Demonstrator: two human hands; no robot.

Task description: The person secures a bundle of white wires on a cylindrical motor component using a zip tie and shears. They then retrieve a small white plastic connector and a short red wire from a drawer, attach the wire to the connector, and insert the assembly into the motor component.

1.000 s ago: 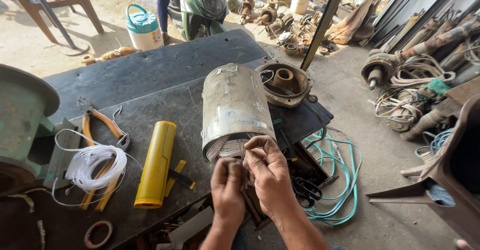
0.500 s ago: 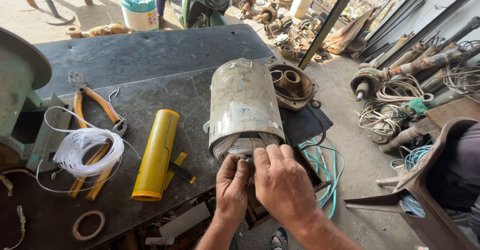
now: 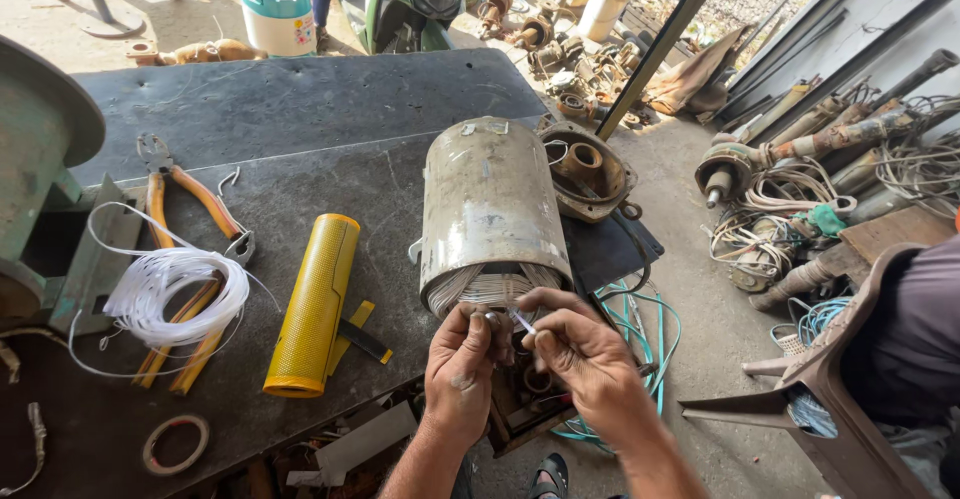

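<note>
The grey cylindrical motor housing (image 3: 488, 209) lies on its side at the front edge of the dark table (image 3: 300, 109), its long axis running away from the person toward the far side, tilted only slightly; the open end faces the person and shows bundled pale windings (image 3: 490, 289) already seated inside. Both hands work right at that mouth. The left hand (image 3: 460, 374) has its grip pinched closed on a thin lead or sleeve end at the windings, and the right hand (image 3: 580, 359) has its grip closed on a small clear sleeve piece (image 3: 520, 321) between thumb and forefinger, the 2 hands almost touching. Judging by this, the coils are in and the lead ends are being sleeved; the end cover (image 3: 585, 169) sits off, just beyond the housing, so closing up looks not yet done. To the left lie a yellow roll (image 3: 315, 304), a coil of white tubing (image 3: 170, 289), orange-handled pliers (image 3: 190, 194) and a tape ring (image 3: 175, 442), none touched.
</note>
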